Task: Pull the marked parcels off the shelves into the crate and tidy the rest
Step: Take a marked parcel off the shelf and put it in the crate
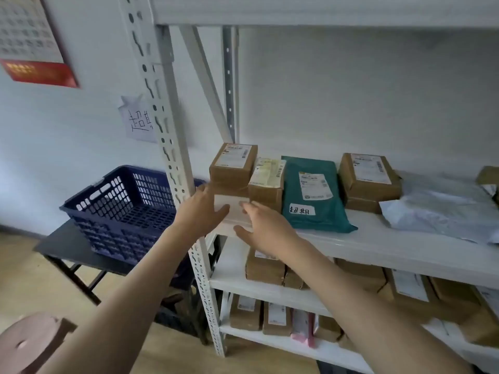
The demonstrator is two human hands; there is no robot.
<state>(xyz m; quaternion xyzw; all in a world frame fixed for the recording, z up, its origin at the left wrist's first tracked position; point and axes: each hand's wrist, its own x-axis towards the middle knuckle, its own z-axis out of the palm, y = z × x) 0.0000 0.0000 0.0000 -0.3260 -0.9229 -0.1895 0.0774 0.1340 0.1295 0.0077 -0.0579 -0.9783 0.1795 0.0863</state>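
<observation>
A small white box sits at the front left corner of the white shelf. My left hand touches its left side and my right hand reaches its right side, fingers spread; neither has closed on it. Behind it stands a stack of brown boxes and another brown box. A green mailer bag with a handwritten white marker label lies to the right. The dark blue crate stands empty on a black table left of the shelf.
More brown boxes and grey plastic mailers lie further right on the same shelf. Lower shelves hold several brown parcels. The shelf's perforated upright post stands between crate and parcels. A round stool is at bottom left.
</observation>
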